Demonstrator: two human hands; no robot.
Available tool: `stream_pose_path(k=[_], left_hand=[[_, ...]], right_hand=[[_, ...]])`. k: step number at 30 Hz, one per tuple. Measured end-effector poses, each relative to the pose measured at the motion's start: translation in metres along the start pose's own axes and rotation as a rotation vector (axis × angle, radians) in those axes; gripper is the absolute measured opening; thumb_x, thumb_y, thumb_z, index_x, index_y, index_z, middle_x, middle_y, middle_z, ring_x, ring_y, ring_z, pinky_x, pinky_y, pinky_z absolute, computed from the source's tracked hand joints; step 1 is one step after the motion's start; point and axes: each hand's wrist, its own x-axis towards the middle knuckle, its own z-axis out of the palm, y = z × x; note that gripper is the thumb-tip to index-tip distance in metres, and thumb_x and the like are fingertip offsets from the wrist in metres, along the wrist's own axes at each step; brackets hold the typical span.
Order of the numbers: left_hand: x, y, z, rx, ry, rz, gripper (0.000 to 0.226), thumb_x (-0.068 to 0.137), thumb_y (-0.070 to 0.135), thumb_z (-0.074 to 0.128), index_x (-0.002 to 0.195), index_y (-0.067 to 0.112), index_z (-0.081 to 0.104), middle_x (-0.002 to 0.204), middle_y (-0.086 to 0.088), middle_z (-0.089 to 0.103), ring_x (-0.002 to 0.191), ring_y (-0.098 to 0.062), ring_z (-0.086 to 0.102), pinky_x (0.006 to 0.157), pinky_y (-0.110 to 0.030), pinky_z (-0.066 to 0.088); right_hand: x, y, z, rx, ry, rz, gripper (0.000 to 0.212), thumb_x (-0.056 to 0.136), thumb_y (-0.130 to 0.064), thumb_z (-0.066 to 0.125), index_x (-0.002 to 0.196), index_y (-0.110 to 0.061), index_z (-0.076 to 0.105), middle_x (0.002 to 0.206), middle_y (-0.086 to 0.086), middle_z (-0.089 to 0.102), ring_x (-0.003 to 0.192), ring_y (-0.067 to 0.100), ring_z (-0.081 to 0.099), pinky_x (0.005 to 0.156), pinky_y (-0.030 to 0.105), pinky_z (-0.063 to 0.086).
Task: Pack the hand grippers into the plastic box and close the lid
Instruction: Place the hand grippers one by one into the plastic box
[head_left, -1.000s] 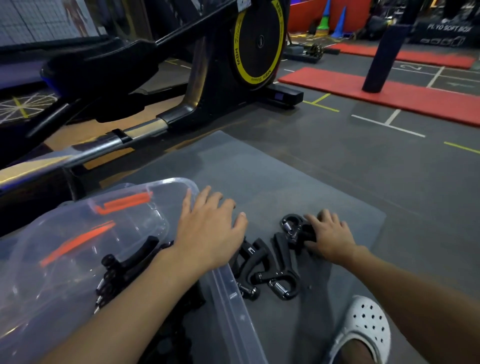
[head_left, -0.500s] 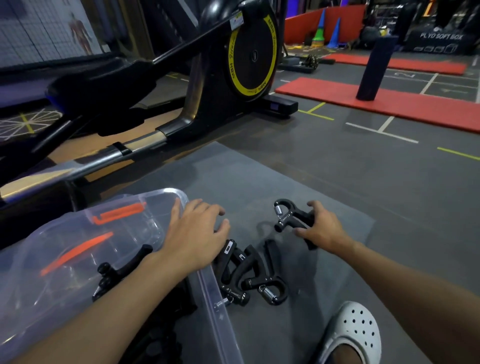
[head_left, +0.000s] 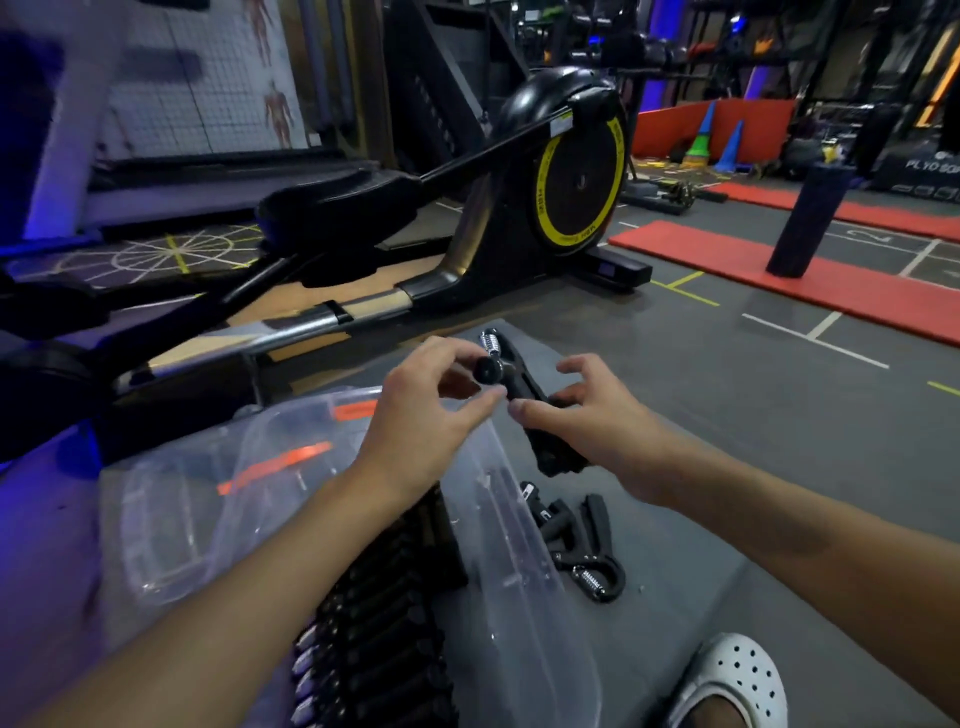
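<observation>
Hand gripper (head_left: 525, 387), knob pinched by left hand (head_left: 431, 415), handle loosely gripped by right hand (head_left: 597, 421): risk of slipping and missing plastic box (head_left: 511, 540).

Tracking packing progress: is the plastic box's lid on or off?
Off: the box is open-topped, grippers showing inside; the lid lies beside it.

You have one black hand gripper (head_left: 524, 387) raised in your right hand (head_left: 597, 421), its chrome spring at the far end, above the far right corner of the clear plastic box (head_left: 519, 566). Inside the box, a row of grippers (head_left: 384, 603) lies packed side by side. Just right of it, loose grippers (head_left: 582, 545) lie heaped on the mat (head_left: 675, 597). The lid (head_left: 171, 499), clear with orange clips, is off and lies to the left.
</observation>
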Motion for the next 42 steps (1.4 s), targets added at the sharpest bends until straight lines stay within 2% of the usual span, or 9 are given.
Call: stream_pose_path(k=[4, 6, 10, 14, 17, 21, 28, 37, 42], left_hand=[[-0.017, -0.007, -0.027, -0.031, 0.086, -0.024, 0.017, 0.084, 0.016, 0.075, 0.097, 0.023, 0.067, 0.091, 0.009, 0.068, 0.088, -0.007, 0.067, 0.081, -0.021, 0.053], [-0.026, -0.017, -0.039, -0.005, 0.072, -0.06, 0.015, 0.084, 0.015, 0.075, 0.096, 0.022, 0.069, 0.089, 0.009, 0.07, 0.086, -0.008, 0.067, 0.081, -0.025, 0.055], [-0.051, -0.046, -0.045, 0.064, -0.093, -0.188, 0.016, 0.078, 0.018, 0.081, 0.091, 0.021, 0.073, 0.085, 0.006, 0.073, 0.081, -0.012, 0.069, 0.083, -0.039, 0.056], [-0.08, -0.07, -0.032, 0.149, -0.245, -0.244, 0.019, 0.072, 0.033, 0.082, 0.088, 0.031, 0.072, 0.081, 0.016, 0.071, 0.078, 0.0, 0.066, 0.08, -0.026, 0.053], [-0.095, -0.077, -0.024, 0.218, -0.343, -0.26, 0.018, 0.074, 0.036, 0.082, 0.088, 0.037, 0.071, 0.079, 0.018, 0.07, 0.079, 0.003, 0.064, 0.075, -0.013, 0.046], [-0.104, -0.084, -0.016, 0.266, -0.415, -0.306, 0.02, 0.073, 0.039, 0.082, 0.087, 0.03, 0.072, 0.072, 0.019, 0.066, 0.075, 0.007, 0.06, 0.065, -0.009, 0.041], [-0.109, -0.098, -0.006, 0.42, -0.561, -0.294, 0.022, 0.072, 0.042, 0.078, 0.08, 0.024, 0.067, 0.072, 0.013, 0.064, 0.069, -0.004, 0.058, 0.07, -0.029, 0.05], [-0.118, -0.107, 0.005, 0.617, -0.712, -0.18, 0.021, 0.079, 0.047, 0.066, 0.082, 0.028, 0.06, 0.091, 0.014, 0.058, 0.096, -0.014, 0.056, 0.081, -0.031, 0.039], [-0.124, -0.111, 0.009, 0.708, -0.785, -0.153, 0.034, 0.082, 0.051, 0.063, 0.102, 0.024, 0.067, 0.107, 0.008, 0.056, 0.105, -0.017, 0.049, 0.092, -0.036, 0.042]], right_hand=[[-0.018, -0.009, 0.034, -0.016, -0.083, -0.026, 0.05, 0.091, -0.048, 0.058, 0.129, -0.022, 0.039, 0.106, 0.006, 0.066, 0.088, 0.02, 0.069, 0.066, 0.028, 0.055], [-0.019, -0.003, 0.046, -0.138, -0.057, -0.095, 0.042, 0.099, -0.042, 0.044, 0.133, -0.018, 0.043, 0.107, 0.002, 0.066, 0.098, 0.019, 0.065, 0.081, 0.031, 0.051], [-0.013, 0.024, 0.057, -0.421, -0.079, -0.15, 0.049, 0.101, -0.037, 0.038, 0.144, -0.015, 0.036, 0.139, 0.003, 0.052, 0.13, 0.022, 0.048, 0.103, 0.03, 0.036], [-0.016, 0.058, 0.069, -0.59, -0.243, -0.179, 0.059, 0.102, -0.037, 0.037, 0.153, -0.011, 0.019, 0.161, 0.004, 0.016, 0.147, 0.013, 0.017, 0.113, 0.019, 0.013], [-0.013, 0.071, 0.074, -0.621, -0.209, -0.208, 0.066, 0.101, -0.045, 0.035, 0.155, -0.018, 0.009, 0.163, -0.007, -0.003, 0.148, 0.002, -0.001, 0.116, 0.019, 0.004], [-0.008, 0.075, 0.075, -0.632, -0.194, -0.223, 0.067, 0.101, -0.046, 0.035, 0.155, -0.019, 0.007, 0.163, -0.011, -0.005, 0.147, 0.0, -0.002, 0.113, 0.018, 0.005], [-0.009, 0.077, 0.075, -0.607, -0.191, -0.222, 0.067, 0.1, -0.046, 0.036, 0.155, -0.019, 0.008, 0.162, -0.012, -0.004, 0.147, 0.001, 0.002, 0.116, 0.022, 0.01], [-0.012, 0.075, 0.074, -0.558, -0.208, -0.213, 0.067, 0.101, -0.045, 0.036, 0.155, -0.019, 0.007, 0.162, -0.014, -0.006, 0.147, 0.002, 0.002, 0.117, 0.024, 0.011], [-0.013, 0.073, 0.074, -0.553, -0.202, -0.209, 0.067, 0.101, -0.044, 0.037, 0.155, -0.018, 0.008, 0.162, -0.014, -0.005, 0.148, 0.004, 0.007, 0.118, 0.028, 0.015]])
